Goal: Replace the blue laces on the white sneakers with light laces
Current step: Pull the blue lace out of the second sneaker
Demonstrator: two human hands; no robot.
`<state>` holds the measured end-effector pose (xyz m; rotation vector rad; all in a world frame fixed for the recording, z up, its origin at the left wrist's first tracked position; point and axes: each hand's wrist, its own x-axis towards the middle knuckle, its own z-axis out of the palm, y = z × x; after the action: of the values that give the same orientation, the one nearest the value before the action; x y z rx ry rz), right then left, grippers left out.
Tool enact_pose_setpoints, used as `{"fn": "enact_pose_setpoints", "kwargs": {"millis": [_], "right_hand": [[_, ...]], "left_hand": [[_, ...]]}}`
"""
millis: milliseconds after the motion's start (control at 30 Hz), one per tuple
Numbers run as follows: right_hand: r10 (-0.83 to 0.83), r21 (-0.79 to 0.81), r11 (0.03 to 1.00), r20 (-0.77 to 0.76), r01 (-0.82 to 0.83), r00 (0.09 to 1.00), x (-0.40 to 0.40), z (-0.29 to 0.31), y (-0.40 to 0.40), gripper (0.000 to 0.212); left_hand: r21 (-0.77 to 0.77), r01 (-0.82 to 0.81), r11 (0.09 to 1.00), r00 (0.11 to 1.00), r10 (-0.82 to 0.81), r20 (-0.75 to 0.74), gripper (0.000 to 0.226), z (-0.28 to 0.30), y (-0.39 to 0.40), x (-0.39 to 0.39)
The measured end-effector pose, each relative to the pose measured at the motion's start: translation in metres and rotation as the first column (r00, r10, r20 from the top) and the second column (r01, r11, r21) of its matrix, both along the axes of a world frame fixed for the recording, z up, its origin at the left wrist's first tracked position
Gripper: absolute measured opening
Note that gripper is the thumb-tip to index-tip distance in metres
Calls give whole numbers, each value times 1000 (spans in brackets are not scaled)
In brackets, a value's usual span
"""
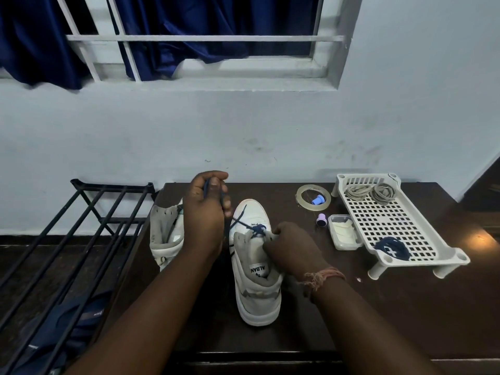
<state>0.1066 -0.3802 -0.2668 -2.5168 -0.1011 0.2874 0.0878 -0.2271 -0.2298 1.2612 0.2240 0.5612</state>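
Above the left sneaker (165, 234), the left hand (207, 212) is raised with its fingers curled round a blue lace (238, 220), pinching it against the thumb. That lace runs down from the fist to the eyelets of the right sneaker (255, 280), where it bunches in a small tangle near the tongue. The right hand (290, 249) grips the top of that tongue and collar, fingers curled into the shoe; a thread band circles its wrist. Both white sneakers stand on the dark counter (378, 307), toes toward the wall; the left one shows no lace and its tongue is flopped open.

Right of the shoes lie a tape roll (303, 201) with a blue cap (318, 199) inside it, a small purple cap (321, 220), and a clear box (344, 232) holding something pale. Farther right stands a white slotted tray (400, 226): two coils of light laces (372, 192) lie at its far end, and a coiled blue lace (392, 247) at its near end. A black metal rack (81, 226) stands left of the counter.
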Motion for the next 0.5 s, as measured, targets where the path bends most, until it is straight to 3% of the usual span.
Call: {"fn": "enact_pose_setpoints", "kwargs": {"millis": [67, 100, 167, 233, 267, 400, 500], "right_hand": [[-1, 1, 1000, -3, 1, 1000, 0, 1, 0, 21], [-1, -2, 1000, -1, 1, 1000, 0, 1, 0, 21], [4, -12, 1000, 10, -4, 1000, -1, 2, 1, 21], [6, -17, 1000, 16, -5, 1000, -1, 2, 1, 21], [1, -14, 1000, 12, -1, 1000, -1, 2, 1, 21], [3, -13, 1000, -20, -3, 1000, 0, 3, 0, 19], [11, -39, 999, -8, -11, 1000, -2, 3, 1, 18]], "left_hand": [[333, 8, 943, 990, 40, -136, 20, -9, 5, 3], [511, 47, 858, 979, 63, -196, 17, -14, 6, 3], [770, 197, 607, 946, 88, -312, 10, -24, 6, 1], [873, 362, 328, 897, 132, -422, 19, -30, 4, -2], [883, 398, 248, 881, 166, -444, 22, -30, 4, -3], [947, 266, 179, 908, 283, -308, 26, -22, 8, -4], [968, 134, 214, 915, 349, -204, 25, -11, 14, -4]]}}
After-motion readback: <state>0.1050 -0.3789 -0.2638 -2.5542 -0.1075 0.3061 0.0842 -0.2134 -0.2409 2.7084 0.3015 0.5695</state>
